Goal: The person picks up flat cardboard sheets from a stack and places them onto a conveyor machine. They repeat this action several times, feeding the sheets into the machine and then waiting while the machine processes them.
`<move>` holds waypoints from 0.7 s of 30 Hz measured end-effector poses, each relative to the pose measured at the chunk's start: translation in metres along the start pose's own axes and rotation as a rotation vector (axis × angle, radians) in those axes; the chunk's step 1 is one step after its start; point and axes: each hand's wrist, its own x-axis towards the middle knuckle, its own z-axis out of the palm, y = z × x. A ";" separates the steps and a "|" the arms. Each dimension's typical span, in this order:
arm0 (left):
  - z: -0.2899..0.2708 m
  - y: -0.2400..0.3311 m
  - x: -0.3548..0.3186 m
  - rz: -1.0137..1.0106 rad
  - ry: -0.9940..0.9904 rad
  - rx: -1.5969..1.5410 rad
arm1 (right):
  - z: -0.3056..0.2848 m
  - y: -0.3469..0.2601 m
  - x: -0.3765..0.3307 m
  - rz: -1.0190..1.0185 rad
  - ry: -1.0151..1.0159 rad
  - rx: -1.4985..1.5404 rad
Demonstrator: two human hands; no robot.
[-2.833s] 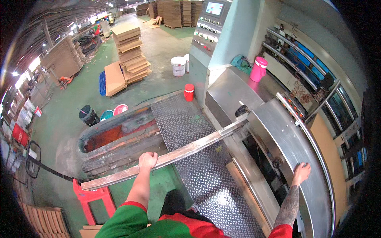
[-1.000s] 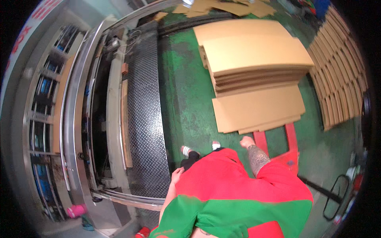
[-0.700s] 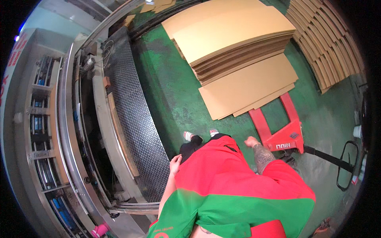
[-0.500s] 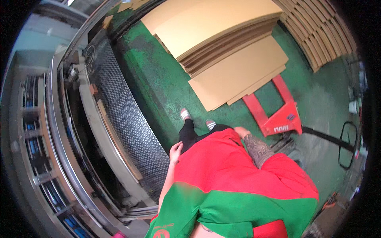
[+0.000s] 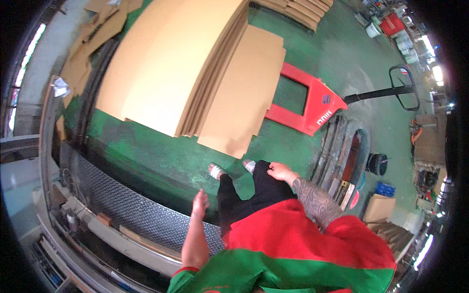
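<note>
My left hand hangs over the metal tread plate, its fingers loosely apart and nothing in them. In front of my right thigh is my right hand, its fingers loosely bent, with no object showing in it. Ahead of me lies a stack of flat brown cardboard sheets, its edges facing right. Lower sheets stick out beside the stack, over the forks of a red pallet jack. The jack's black handle points away to the right. Neither hand touches the cardboard or the jack.
A steel tread plate and a machine frame run along my left. More cardboard is stacked at the far side. Close on my right are long bars and a black bucket. The floor is green.
My view has turned right, so the cardboard and pallet jack sit farther left and the items on the right show more. My left hand has swung forward, away from my body.
</note>
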 end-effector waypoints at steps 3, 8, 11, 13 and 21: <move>0.003 0.029 0.060 -0.050 -0.060 -0.007 | 0.040 -0.003 -0.025 0.140 0.016 0.028; 0.033 0.044 0.215 -0.127 0.000 -0.049 | 0.115 0.002 -0.016 0.275 -0.061 -0.059; 0.055 0.022 0.351 -0.098 0.062 -0.156 | 0.130 0.014 0.026 0.299 0.088 0.117; 0.061 0.000 0.436 -0.158 -0.144 -0.324 | 0.136 0.020 0.044 0.299 0.214 0.190; 0.158 -0.022 0.621 0.021 -0.387 -0.814 | 0.166 0.026 0.048 0.320 0.362 0.133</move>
